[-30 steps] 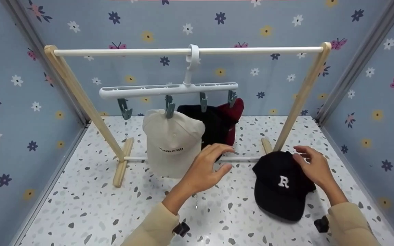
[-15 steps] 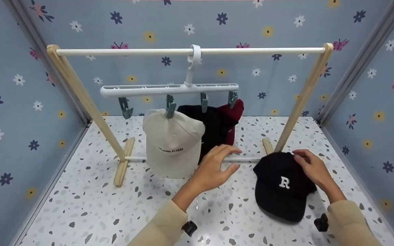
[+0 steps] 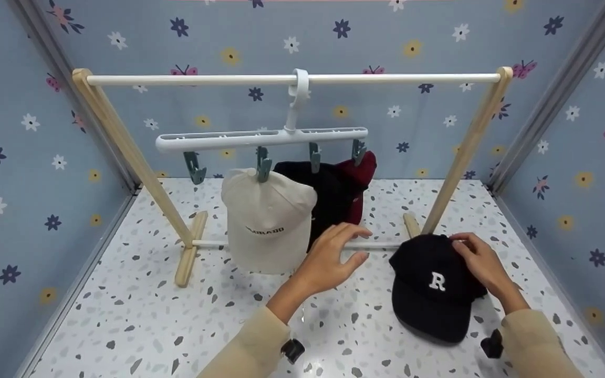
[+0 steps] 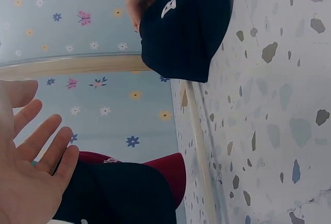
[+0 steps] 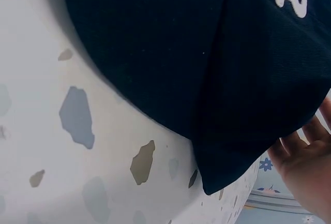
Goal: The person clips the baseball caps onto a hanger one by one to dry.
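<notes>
A black baseball cap (image 3: 431, 294) with a white letter R lies on the speckled tabletop at the right, its brim towards me. My right hand (image 3: 483, 265) holds the back right side of its crown; in the right wrist view its fingers (image 5: 295, 149) pass behind the fabric. My left hand (image 3: 329, 260) hovers in front of the hanging caps, thumb and fingers spread, holding nothing. Beside it, a cream cap (image 3: 268, 226) hangs from a green clip (image 3: 263, 167). Behind that hang another black cap (image 3: 329, 189) and a dark red cap (image 3: 368, 168).
The white clip hanger (image 3: 218, 140) hooks over the white rail (image 3: 386, 77) of a wooden-legged rack (image 3: 457, 168). Its leftmost clip (image 3: 195, 169) grips nothing. A low bar (image 3: 371, 244) joins the rack's feet. Patterned blue walls (image 3: 428, 31) enclose the table.
My left hand has moved a little to the right, away from the cream cap. My right hand has closed in on the black R cap, which stays almost in place.
</notes>
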{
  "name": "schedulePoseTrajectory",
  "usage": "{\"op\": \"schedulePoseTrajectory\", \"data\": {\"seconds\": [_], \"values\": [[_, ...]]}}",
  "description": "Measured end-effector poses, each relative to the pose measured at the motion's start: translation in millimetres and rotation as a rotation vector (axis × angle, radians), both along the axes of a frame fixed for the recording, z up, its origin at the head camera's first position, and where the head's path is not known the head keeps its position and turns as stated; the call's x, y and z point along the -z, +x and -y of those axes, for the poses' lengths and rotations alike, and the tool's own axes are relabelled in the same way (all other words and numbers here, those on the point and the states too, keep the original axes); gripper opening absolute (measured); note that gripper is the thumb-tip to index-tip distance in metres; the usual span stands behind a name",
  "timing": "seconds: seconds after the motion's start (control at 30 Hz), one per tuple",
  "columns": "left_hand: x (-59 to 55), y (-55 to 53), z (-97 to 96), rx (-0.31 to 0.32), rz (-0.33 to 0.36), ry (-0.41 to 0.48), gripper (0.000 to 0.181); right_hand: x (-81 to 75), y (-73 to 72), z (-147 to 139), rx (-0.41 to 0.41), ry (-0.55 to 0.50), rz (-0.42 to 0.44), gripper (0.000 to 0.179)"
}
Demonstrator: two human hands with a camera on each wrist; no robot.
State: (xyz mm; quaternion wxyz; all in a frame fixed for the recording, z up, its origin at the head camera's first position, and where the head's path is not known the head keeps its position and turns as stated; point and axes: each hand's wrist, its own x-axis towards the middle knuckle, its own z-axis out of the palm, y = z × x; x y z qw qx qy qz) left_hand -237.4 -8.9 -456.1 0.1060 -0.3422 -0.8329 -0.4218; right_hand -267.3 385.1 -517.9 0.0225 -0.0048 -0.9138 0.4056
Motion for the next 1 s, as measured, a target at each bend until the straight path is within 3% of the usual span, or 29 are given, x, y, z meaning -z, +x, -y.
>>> {"op": "schedulePoseTrajectory", "data": {"seconds": [0.3, 0.53, 1.0], "values": [[1.8, -0.8, 1.1, -0.004, 0.001, -0.003, 0.031, 2.6, 0.4, -0.7, 0.025, 0.021, -0.054, 0.044], [4.6, -1.5, 3.8, -0.010, 0.023, 0.003, 0.031, 0.3, 0.6, -0.6, 0.052, -0.021, -0.061, 0.039], [5.8, -4.4, 4.6, -0.013, 0.009, 0.008, 0.030, -21.6, 3.4, 11.1, -0.009, -0.122, -0.035, 0.032]]}}
